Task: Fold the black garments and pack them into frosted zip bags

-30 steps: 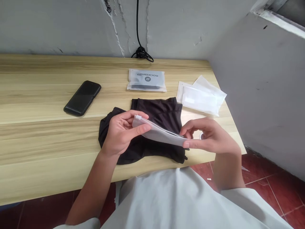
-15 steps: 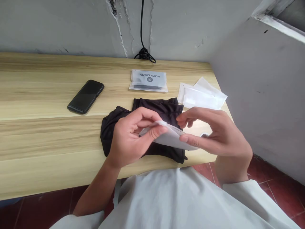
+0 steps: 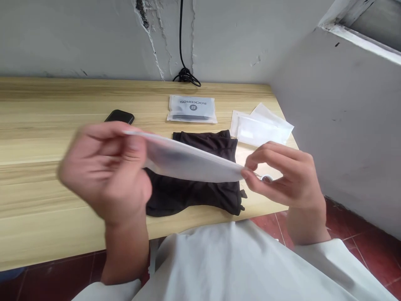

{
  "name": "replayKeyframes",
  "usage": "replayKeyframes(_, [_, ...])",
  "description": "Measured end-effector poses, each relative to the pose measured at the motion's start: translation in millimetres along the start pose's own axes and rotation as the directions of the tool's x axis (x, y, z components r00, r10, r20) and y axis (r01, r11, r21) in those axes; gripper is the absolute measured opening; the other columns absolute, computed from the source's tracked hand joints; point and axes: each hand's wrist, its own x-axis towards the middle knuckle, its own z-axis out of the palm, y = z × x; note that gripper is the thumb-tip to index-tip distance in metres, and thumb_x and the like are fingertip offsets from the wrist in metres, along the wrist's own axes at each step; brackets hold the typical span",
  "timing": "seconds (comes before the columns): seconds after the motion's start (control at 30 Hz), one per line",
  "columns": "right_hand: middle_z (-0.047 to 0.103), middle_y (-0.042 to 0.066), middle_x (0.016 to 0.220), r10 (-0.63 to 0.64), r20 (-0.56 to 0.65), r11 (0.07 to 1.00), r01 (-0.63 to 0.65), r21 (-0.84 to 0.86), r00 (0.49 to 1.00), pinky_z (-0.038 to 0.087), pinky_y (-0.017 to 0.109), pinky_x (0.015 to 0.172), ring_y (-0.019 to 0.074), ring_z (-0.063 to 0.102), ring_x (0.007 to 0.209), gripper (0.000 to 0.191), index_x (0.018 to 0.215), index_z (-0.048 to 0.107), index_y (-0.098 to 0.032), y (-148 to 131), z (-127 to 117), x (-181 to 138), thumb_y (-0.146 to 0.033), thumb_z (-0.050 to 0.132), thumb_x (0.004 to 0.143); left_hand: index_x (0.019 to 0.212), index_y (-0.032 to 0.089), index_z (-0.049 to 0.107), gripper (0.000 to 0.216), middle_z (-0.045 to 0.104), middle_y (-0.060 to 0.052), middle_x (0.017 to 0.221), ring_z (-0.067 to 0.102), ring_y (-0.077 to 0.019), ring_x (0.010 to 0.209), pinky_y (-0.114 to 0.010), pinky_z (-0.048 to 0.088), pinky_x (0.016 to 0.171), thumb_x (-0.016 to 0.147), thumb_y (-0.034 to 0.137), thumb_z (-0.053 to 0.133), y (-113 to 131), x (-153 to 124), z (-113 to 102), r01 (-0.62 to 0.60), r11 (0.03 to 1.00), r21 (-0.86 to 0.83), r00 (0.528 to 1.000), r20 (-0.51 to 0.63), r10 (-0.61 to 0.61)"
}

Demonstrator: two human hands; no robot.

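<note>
Both of my hands hold a frosted white plastic pouch (image 3: 191, 163) level above the table. My left hand (image 3: 105, 171) is blurred by motion and pinches the pouch's left end. My right hand (image 3: 283, 175) pinches the pouch's right corner between thumb and fingers. Under the pouch, a folded black garment (image 3: 194, 192) lies on the wooden table (image 3: 46, 196) near its front edge.
A black phone (image 3: 120, 116) lies behind my left hand. A sealed pouch with a printed logo (image 3: 192, 109) rests at the back of the table. Empty white pouches (image 3: 261, 127) lie at the right edge, next to the wall (image 3: 338, 133). A black cable (image 3: 184, 75) hangs down the back wall.
My left hand has swept to the left and upward, and the pouch now stretches wide between both hands. My right hand has stayed close to where it was.
</note>
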Motion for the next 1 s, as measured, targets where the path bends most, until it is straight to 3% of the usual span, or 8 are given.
replayKeyframes(0.23, [0.071, -0.001, 0.077, 0.25, 0.011, 0.933, -0.244, 0.264, 0.968, 0.057, 0.03, 0.065, 0.0149, 0.065, 0.068, 0.011, 0.09, 0.069, -0.024, 18, 5, -24, -0.017, 0.077, 0.09, 0.088, 0.022, 0.077, 0.024, 0.069, 0.007, 0.072, 0.063, -0.0076, 0.067, -0.025, 0.057, 0.066, 0.077, 0.034, 0.094, -26, 13, -13, 0.201, 0.978, -0.056, 0.978, 0.071, -0.197])
replayKeyframes(0.43, [0.079, 0.004, 0.106, 0.641, 0.242, 0.384, -0.578, 0.72, 0.728, 0.061, 0.039, 0.087, 0.0255, 0.074, 0.098, 0.036, 0.108, 0.074, -0.025, 61, 74, -56, -0.044, 0.088, 0.081, 0.102, 0.024, 0.068, 0.024, 0.077, -0.002, 0.102, 0.075, -0.018, 0.096, -0.033, 0.063, 0.085, 0.088, 0.036, 0.082, -58, -13, -16, 0.59, 0.808, -0.008, 0.786, 0.235, -0.572])
replayKeyframes(0.5, [0.079, 0.004, 0.101, 0.719, 0.316, 0.247, -0.652, 0.717, 0.62, 0.059, 0.038, 0.083, 0.0253, 0.074, 0.094, 0.035, 0.106, 0.075, -0.023, 64, 93, -62, -0.05, 0.083, 0.085, 0.121, 0.026, 0.064, 0.038, 0.072, -0.009, 0.132, 0.07, -0.0254, 0.122, -0.041, 0.06, 0.1, 0.088, 0.037, 0.08, -64, -23, -16, 0.494, 0.844, 0.21, 0.811, 0.238, -0.534])
replayKeyframes(0.6, [0.079, 0.004, 0.096, 0.765, 0.379, 0.147, -0.715, 0.684, 0.52, 0.058, 0.035, 0.078, 0.0238, 0.073, 0.087, 0.037, 0.105, 0.075, -0.021, 59, 102, -62, -0.052, 0.082, 0.086, 0.145, 0.027, 0.057, 0.054, 0.057, -0.013, 0.157, 0.047, -0.0314, 0.152, -0.054, 0.037, 0.126, 0.094, 0.04, 0.073, -67, -42, -10, 0.045, 0.865, 0.5, 0.866, 0.411, -0.283])
replayKeyframes(0.7, [0.08, 0.003, 0.101, 0.764, 0.352, 0.185, -0.706, 0.684, 0.541, 0.057, 0.034, 0.081, 0.0238, 0.073, 0.092, 0.036, 0.103, 0.076, -0.023, 54, 95, -58, -0.052, 0.084, 0.084, 0.16, 0.027, 0.046, 0.069, 0.044, -0.012, 0.169, 0.029, -0.0361, 0.162, -0.064, 0.011, 0.132, 0.1, 0.058, 0.061, -69, -63, 0, -0.28, 0.811, 0.514, 0.581, 0.763, -0.283])
replayKeyframes(0.77, [0.08, 0.004, 0.11, 0.741, 0.371, 0.154, -0.68, 0.717, 0.559, 0.058, 0.035, 0.085, 0.0259, 0.073, 0.1, 0.041, 0.11, 0.077, -0.025, 53, 91, -56, -0.056, 0.082, 0.085, 0.168, 0.028, 0.033, 0.083, 0.033, -0.01, 0.175, 0.02, -0.0375, 0.165, -0.067, 0.003, 0.131, 0.099, 0.07, 0.053, -71, -76, 6, -0.343, 0.795, 0.501, 0.403, 0.843, -0.358])
replayKeyframes(0.9, [0.08, 0.008, 0.116, 0.742, 0.417, -0.06, -0.567, 0.821, 0.525, 0.062, 0.045, 0.089, 0.0321, 0.076, 0.107, 0.065, 0.116, 0.078, -0.026, 55, 103, -58, -0.08, 0.048, 0.095, 0.173, 0.023, 0.015, 0.096, 0.022, -0.013, 0.178, 0.012, -0.0373, 0.166, -0.068, 0.002, 0.131, 0.098, 0.079, 0.038, -68, -84, 15, -0.338, 0.799, 0.497, 0.366, 0.852, -0.374])
replayKeyframes(1.0, [0.082, 0.007, 0.106, 0.787, 0.264, 0.073, -0.509, 0.858, 0.557, 0.064, 0.044, 0.086, 0.0321, 0.077, 0.107, 0.064, 0.11, 0.077, -0.027, 55, 130, -60, -0.08, 0.045, 0.095, 0.171, 0.024, 0.024, 0.091, 0.022, -0.014, 0.177, 0.014, -0.0383, 0.166, -0.068, 0.002, 0.13, 0.099, 0.077, 0.036, -59, -85, 28, -0.374, 0.825, 0.424, 0.357, 0.887, -0.294])
